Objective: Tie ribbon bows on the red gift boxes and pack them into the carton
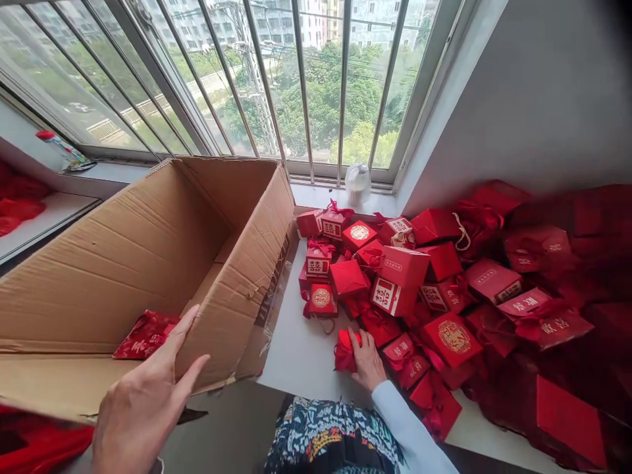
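My left hand straddles the near end of the right wall of a large open cardboard box. Its index finger lies along the rim, the thumb is on the outer side, and the remaining fingers are mostly hidden. Inside the box lies a red patterned packet. On the white surface, my right hand has its fingers closed over a small red gift box, partly covered by them. Beside that hand spreads a heap of red gift boxes, many with ribbons and gold or white lettering.
Behind the heap, a knotted white plastic bag stands on the sill below a barred window. A red-capped container is at the far left. More red items lie there, and a grey wall rises on the right.
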The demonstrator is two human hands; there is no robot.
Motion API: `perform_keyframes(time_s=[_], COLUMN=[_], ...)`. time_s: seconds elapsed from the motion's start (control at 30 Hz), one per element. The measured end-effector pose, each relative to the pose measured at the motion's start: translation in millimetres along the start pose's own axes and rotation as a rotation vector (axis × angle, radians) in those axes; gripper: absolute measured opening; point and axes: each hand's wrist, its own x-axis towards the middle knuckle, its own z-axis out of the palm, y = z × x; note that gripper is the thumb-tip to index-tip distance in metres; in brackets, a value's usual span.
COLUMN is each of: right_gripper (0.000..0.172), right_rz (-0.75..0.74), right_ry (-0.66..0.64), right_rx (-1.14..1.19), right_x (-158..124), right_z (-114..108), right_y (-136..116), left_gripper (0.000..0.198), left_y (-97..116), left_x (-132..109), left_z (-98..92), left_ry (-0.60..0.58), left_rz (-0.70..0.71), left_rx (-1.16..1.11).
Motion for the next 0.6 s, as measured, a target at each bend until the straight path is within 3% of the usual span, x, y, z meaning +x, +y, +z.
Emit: perform_keyframes(time_s=[0.27,0.33,0.4,0.47,0.53,0.6], right_gripper=[0.098,0.095,0.093,0.093,0.094,0.096], right_rz=[0.024,0.031,0.033,0.036,0.033,0.022], right_ry=[0.039,0.053,0.063,0.074,0.101,0.137], right_rx=[0.077,0.107,0.143,0.179,0.254,0.367], right_x=[5,4,2,-2,-6,-12], right_z=[-9,-12,-17,-25,-38,-57], right_y=[-6,-8,-10,-13,-17,-22], left_gripper=[0.058,0.06,0.063,0.065,0.066,0.074], left_y=[10,11,17,31,51,76], left_x=[2,0,-6,-13,-17,-14], left_z=[-5.3,-4.9,-7.3,-10.6,-8.6,4.6], left_ry=[0.042,0.178,0.399,0.539,0.43,0.079], left_rz=[0.029,0.102,0.205,0.373,0.66,0.882], left_rx=[-0.114,-0.173,-0.228,-0.319,-0.515,-0.719])
